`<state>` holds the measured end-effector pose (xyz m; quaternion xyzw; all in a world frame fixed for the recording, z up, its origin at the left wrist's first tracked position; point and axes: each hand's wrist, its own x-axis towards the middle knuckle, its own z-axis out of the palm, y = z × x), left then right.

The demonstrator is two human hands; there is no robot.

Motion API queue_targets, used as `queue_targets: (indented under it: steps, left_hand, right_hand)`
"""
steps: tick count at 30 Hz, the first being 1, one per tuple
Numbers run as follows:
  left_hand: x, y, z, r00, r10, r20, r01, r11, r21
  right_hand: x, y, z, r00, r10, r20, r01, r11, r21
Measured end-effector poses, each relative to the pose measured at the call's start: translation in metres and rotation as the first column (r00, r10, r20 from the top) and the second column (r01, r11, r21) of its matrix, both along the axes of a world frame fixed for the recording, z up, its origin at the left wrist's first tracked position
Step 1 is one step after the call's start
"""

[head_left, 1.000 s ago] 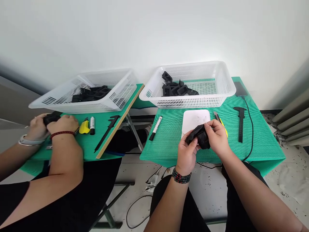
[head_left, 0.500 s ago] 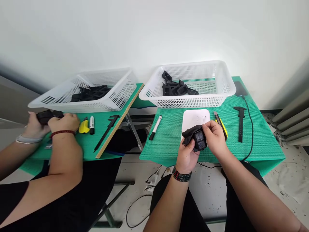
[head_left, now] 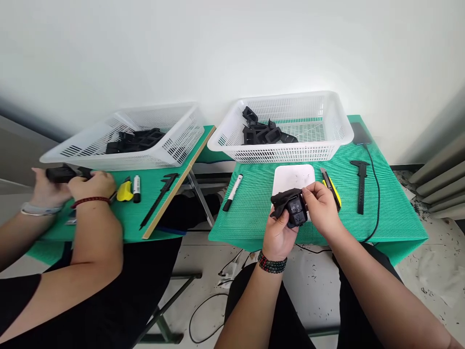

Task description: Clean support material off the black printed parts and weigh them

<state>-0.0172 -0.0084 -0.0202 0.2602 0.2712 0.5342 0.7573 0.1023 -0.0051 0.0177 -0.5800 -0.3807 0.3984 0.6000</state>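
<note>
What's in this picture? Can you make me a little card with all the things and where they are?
Left hand: holds a black piece
Right hand: seems to pinch the piece's upper right edge
White tray: on the green cloth, partly behind the hands
Left of tray: marker
Right of tray: yellow-and-black knife, then caliper
Behind tray: white basket with black parts
Neighbour: another person's hands on something black

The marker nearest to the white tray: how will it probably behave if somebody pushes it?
The marker may roll sideways, since it looks cylindrical. It is probably light, being slim. The textured green cloth beneath might slow it somewhat.
</note>
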Motion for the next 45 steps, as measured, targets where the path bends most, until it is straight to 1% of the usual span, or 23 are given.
queue_targets:
  steps: [2, 5, 7, 10, 12, 13, 15, 17, 19, 20, 21, 23, 24, 25, 27, 31, 33, 34, 36, 38, 40, 42, 45]
  left_hand:
    - [0.001, -0.001, 0.003, 1.0, -0.008, 0.018, 0.008, 1.0, 0.004]
    - [-0.002, 0.0, 0.007, 0.998, -0.005, 0.063, 0.003, 1.0, 0.02]
    - [-0.01, 0.003, 0.008, 0.994, 0.045, 0.104, -0.05, 0.998, 0.037]
    - [-0.027, 0.01, 0.006, 0.976, 0.165, 0.145, -0.174, 0.983, 0.053]
    - [-0.036, 0.014, 0.005, 0.964, 0.22, 0.151, -0.226, 0.974, 0.028]
    - [-0.038, 0.015, 0.004, 0.962, 0.23, 0.15, -0.233, 0.972, 0.005]
    - [-0.038, 0.015, 0.005, 0.965, 0.218, 0.148, -0.213, 0.976, -0.054]
    - [-0.033, 0.013, 0.007, 0.968, 0.196, 0.156, -0.18, 0.978, -0.109]
    - [-0.027, 0.011, 0.009, 0.969, 0.176, 0.173, -0.15, 0.977, -0.153]
    - [-0.024, 0.01, 0.01, 0.969, 0.166, 0.183, -0.135, 0.976, -0.171]
    - [-0.021, 0.009, 0.01, 0.969, 0.156, 0.191, -0.12, 0.975, -0.187]
    - [-0.017, 0.008, 0.011, 0.969, 0.143, 0.2, -0.098, 0.971, -0.217]
    - [-0.016, 0.008, 0.011, 0.97, 0.14, 0.199, -0.093, 0.969, -0.23]
    - [-0.015, 0.008, 0.01, 0.971, 0.14, 0.196, -0.091, 0.967, -0.239]
    - [-0.014, 0.008, 0.011, 0.969, 0.148, 0.196, -0.095, 0.962, -0.256]
    - [-0.012, 0.009, 0.015, 0.957, 0.185, 0.224, -0.116, 0.95, -0.29]
    - [-0.01, 0.008, 0.017, 0.959, 0.186, 0.212, -0.125, 0.955, -0.27]
    - [-0.008, 0.007, 0.018, 0.966, 0.168, 0.199, -0.117, 0.963, -0.243]
    - [-0.005, 0.005, 0.018, 0.978, 0.113, 0.173, -0.082, 0.981, -0.177]
    - [-0.001, 0.003, 0.019, 0.985, 0.072, 0.159, -0.05, 0.989, -0.138]
    - [0.002, 0.001, 0.019, 0.985, 0.065, 0.159, -0.043, 0.989, -0.139]
    - [0.004, -0.001, 0.019, 0.984, 0.064, 0.165, -0.038, 0.987, -0.153]
    - [0.006, -0.002, 0.02, 0.982, 0.073, 0.175, -0.041, 0.983, -0.18]
  right_hand:
    - [0.0, 0.0, 0.0, 1.0, -0.004, -0.011, 0.004, 1.0, 0.001]
    - [0.002, 0.0, 0.001, 0.997, -0.022, -0.071, 0.02, 1.0, -0.024]
    - [0.009, 0.002, 0.002, 0.988, -0.082, -0.133, 0.073, 0.995, -0.07]
    - [0.023, 0.006, 0.004, 0.944, -0.219, -0.246, 0.198, 0.974, -0.11]
    - [0.031, 0.008, 0.005, 0.907, -0.264, -0.327, 0.251, 0.964, -0.081]
    - [0.034, 0.008, 0.006, 0.897, -0.251, -0.364, 0.251, 0.967, -0.048]
    - [0.037, 0.006, 0.009, 0.895, -0.163, -0.416, 0.198, 0.979, 0.041]
    - [0.035, 0.002, 0.013, 0.902, -0.033, -0.43, 0.101, 0.985, 0.136]
    - [0.032, -0.004, 0.018, 0.893, 0.11, -0.437, -0.017, 0.977, 0.212]
    - [0.03, -0.006, 0.02, 0.87, 0.196, -0.453, -0.093, 0.966, 0.24]
    - [0.029, -0.008, 0.022, 0.829, 0.29, -0.479, -0.178, 0.948, 0.266]
    - [0.028, -0.011, 0.025, 0.709, 0.458, -0.536, -0.338, 0.888, 0.312]
    - [0.028, -0.011, 0.025, 0.648, 0.516, -0.559, -0.397, 0.856, 0.33]
    - [0.029, -0.011, 0.025, 0.6, 0.554, -0.577, -0.436, 0.831, 0.345]
    - [0.03, -0.01, 0.024, 0.542, 0.588, -0.601, -0.466, 0.805, 0.366]
    - [0.033, -0.009, 0.019, 0.491, 0.604, -0.628, -0.461, 0.792, 0.401]
    - [0.033, -0.008, 0.016, 0.494, 0.6, -0.629, -0.466, 0.794, 0.391]
    - [0.032, -0.007, 0.015, 0.51, 0.589, -0.626, -0.47, 0.801, 0.37]
    - [0.028, -0.005, 0.013, 0.582, 0.539, -0.609, -0.455, 0.837, 0.305]
    - [0.023, -0.004, 0.011, 0.679, 0.452, -0.579, -0.386, 0.89, 0.242]
    - [0.018, -0.003, 0.009, 0.757, 0.364, -0.542, -0.3, 0.931, 0.206]
    - [0.015, -0.002, 0.008, 0.815, 0.314, -0.487, -0.248, 0.948, 0.197]
    - [0.013, -0.002, 0.007, 0.891, 0.295, -0.344, -0.229, 0.948, 0.219]
